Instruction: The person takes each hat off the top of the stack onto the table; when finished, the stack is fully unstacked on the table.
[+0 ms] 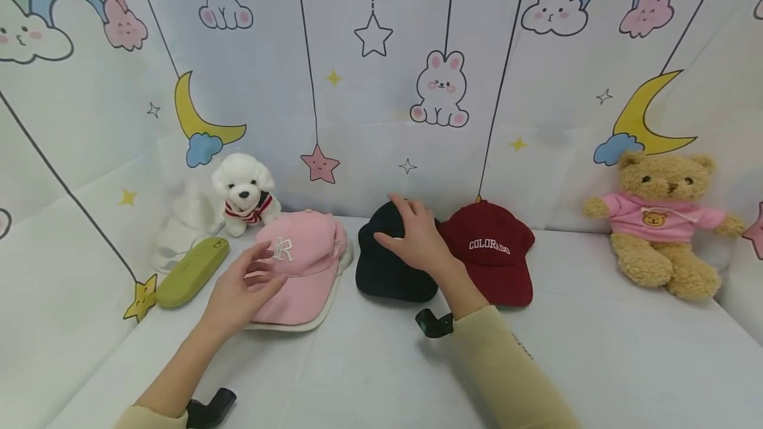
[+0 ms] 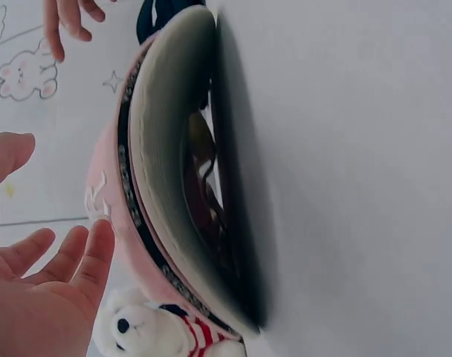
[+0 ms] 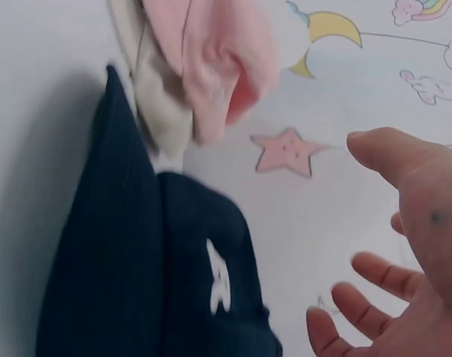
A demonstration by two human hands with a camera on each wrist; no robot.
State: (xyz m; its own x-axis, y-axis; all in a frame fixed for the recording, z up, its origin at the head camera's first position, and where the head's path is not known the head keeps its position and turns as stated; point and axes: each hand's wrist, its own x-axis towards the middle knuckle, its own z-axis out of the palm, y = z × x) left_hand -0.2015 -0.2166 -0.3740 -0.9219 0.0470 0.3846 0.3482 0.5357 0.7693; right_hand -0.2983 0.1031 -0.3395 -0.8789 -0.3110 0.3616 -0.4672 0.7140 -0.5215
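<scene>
Above a white tabletop (image 1: 369,376), 2 bare hands reach forward from beige sleeves (image 1: 507,369). The left hand (image 1: 246,293) is held at the near left side of a pink cap (image 1: 306,263), fingers spread and softly bent; whether its fingertips touch the cap, I cannot tell. The right hand (image 1: 417,236) hovers over a black cap (image 1: 387,280), thumb apart from the spread fingers, with a gap to the cap visible in the right wrist view.

Under the pink cap (marked with pale lettering) lies a cream cap (image 2: 155,111), its brim showing below. Just right of the black cap sits a dark red cap (image 1: 491,253) reading "COLORADO". To the left lie a green case (image 1: 193,272) and a white toy dog (image 1: 244,190) in a striped scarf. Far right, a teddy bear (image 1: 656,217) wears a pink hoodie. Behind hangs a cloth (image 1: 357,118) printed with rabbits, moons and stars.
</scene>
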